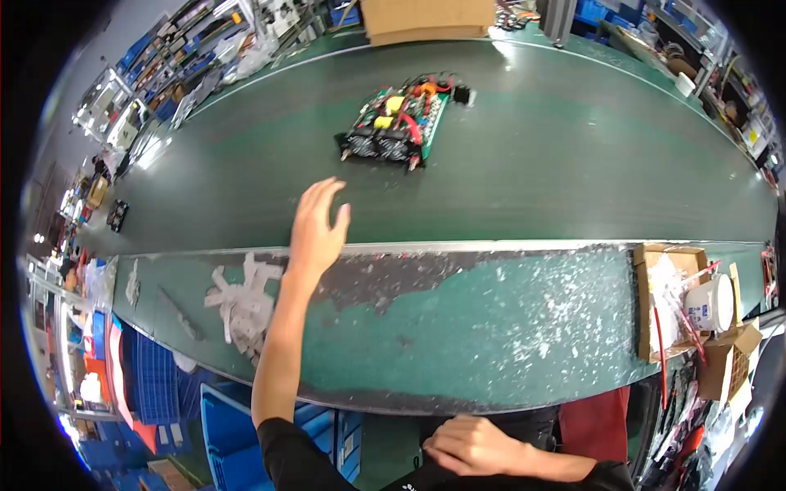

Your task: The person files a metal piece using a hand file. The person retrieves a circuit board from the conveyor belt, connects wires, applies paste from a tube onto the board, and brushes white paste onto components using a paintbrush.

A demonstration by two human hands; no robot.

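My left hand (pixel 318 225) reaches out over the near side of the green conveyor belt (pixel 540 164), thumb apart from the fingers and nothing held. Beyond its fingertips, not touched, lies a green circuit board assembly (pixel 393 123). It carries two black fans at its near end, yellow and orange parts, and red and black wires. My right hand (pixel 471 446) is drawn in near my body, below the worktable's front edge. Its fingers are curled together, and no object shows in them.
The worn green worktable (pixel 491 327) borders the belt, with white tape strips (pixel 246 307) at left. A cardboard tray (pixel 651 311), white tub (pixel 711 303) and red sticks stand right. A cardboard box (pixel 430 20) sits across the belt; a blue crate (pixel 225 434) is below left.
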